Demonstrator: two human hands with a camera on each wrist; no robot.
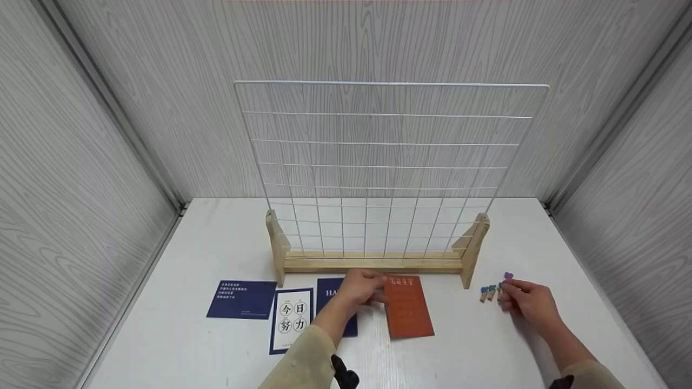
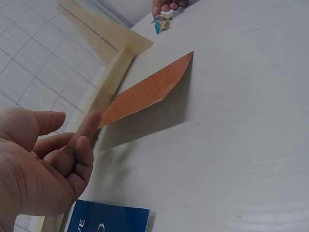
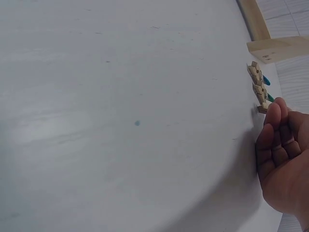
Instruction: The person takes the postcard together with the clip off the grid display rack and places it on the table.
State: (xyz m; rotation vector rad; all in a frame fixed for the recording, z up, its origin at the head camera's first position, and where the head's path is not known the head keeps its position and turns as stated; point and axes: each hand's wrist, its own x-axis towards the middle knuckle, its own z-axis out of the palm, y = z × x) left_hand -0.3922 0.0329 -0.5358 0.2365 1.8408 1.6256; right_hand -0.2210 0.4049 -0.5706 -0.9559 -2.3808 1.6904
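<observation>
My left hand [image 1: 361, 289] is at the upper left edge of an orange-red card [image 1: 409, 308] with white writing, and its fingers hold that edge. In the left wrist view, the card [image 2: 149, 92] slants up off the table and casts a shadow. My right hand [image 1: 532, 305] pinches a small wooden clothespin with a purple heart [image 1: 508, 275] at the right; the fingers hide most of it. Beside those fingertips lie several more clothespins [image 3: 260, 89] with blue and green tops. A dark blue card [image 1: 330, 286] is partly hidden beneath my left forearm.
A white wire grid [image 1: 378, 167] stands upright in a wooden base [image 1: 373, 265] behind the cards. On the left lie a dark blue card [image 1: 241, 300] with white writing and a blue-bordered white card [image 1: 292, 319]. Grey wood-grain walls [image 1: 81, 135] enclose the white table [image 1: 178, 335].
</observation>
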